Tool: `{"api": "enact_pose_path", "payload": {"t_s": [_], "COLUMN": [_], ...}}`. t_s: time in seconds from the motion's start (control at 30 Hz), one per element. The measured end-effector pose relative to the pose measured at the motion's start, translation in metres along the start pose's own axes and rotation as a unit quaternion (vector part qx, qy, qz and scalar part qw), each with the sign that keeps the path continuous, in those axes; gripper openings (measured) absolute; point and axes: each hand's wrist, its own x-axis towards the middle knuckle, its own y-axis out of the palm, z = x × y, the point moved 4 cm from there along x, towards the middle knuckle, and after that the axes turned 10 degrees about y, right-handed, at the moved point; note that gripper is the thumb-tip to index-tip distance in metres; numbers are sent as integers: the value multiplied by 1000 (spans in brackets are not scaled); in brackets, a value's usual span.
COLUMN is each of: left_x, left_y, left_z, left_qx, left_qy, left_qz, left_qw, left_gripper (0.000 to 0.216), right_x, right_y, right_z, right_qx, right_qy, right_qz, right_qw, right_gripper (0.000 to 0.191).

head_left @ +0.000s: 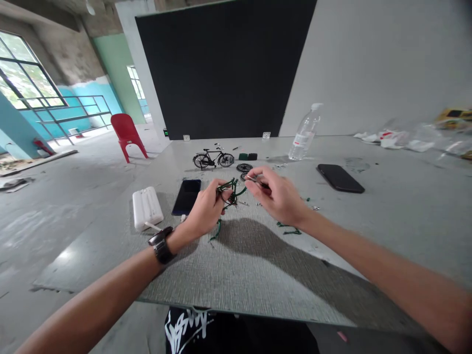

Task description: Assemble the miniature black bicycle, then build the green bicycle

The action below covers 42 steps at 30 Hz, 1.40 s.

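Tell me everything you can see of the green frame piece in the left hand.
The green model bicycle frame is a small bent assembly of thin dark green tubes, metal by its look, with no wheels visible. The left hand pinches it in its fingertips, raised just above the table. The right hand holds a slim tool pointed at its upper end; contact cannot be told.

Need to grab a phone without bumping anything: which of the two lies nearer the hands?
The dark-blue phone, just left of the left hand, beside the white case. The black phone lies apart, far to the right.
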Motion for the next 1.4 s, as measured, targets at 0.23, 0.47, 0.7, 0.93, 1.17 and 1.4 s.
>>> {"api": "enact_pose_path", "payload": {"t_s": [0.23, 0.47, 0.7, 0.93, 1.17, 1.4], "left_x": [-3, -6, -8, -8, -8, -10], "left_y": [7, 11, 17, 17, 14, 16], "left_z": [3, 5, 5, 6, 5, 6], "left_qx": [-144, -293, -383, -401, -392, -389], "left_qy": [-52, -84, -106, -121, -132, -122], "left_qz": [19, 17, 23, -12, -34, 26], "left_qw": [988, 952, 917, 908, 910, 913], "left_gripper": [26, 35, 38, 32, 38, 31], "right_x": [-23, -28, -22, -22, -21, -22], "right_y": [32, 22, 4, 11, 16, 12], "right_z": [-5, -1, -9, -16, -21, -17], "right_qx": [-121, -47, -21, -14, -23, -19], "right_qy": [-160, -105, -28, 44, 72, 66], "right_qz": [17, -57, -99, -8, 35, -23], "right_qw": [980, 992, 994, 999, 996, 997], "right_gripper": [25, 13, 13, 33, 43, 43]}}
